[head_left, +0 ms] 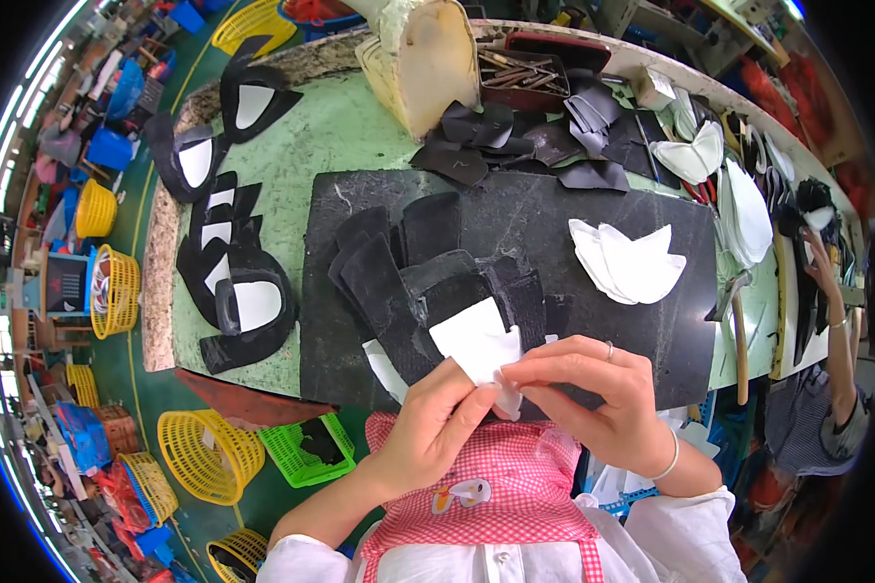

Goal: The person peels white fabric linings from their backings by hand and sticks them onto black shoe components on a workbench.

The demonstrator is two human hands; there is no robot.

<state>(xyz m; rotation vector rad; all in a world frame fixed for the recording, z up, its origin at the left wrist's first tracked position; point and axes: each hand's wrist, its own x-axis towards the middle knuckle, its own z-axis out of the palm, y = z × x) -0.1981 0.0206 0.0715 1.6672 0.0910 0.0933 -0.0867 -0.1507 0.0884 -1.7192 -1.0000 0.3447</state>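
Observation:
My left hand and my right hand meet at the near edge of a black work mat. Both pinch a white fabric piece between fingertips and thumbs, just above my red checked apron. The piece lies partly over a fanned stack of black cut pieces on the mat. A small pile of white curved pieces rests on the mat to the right, apart from my hands.
Black-and-white cut parts lie in a row on the green table at left. A cream block and loose black scraps sit at the back. A hammer lies at right. Another person's arm reaches in at far right. Yellow and green baskets stand on the floor.

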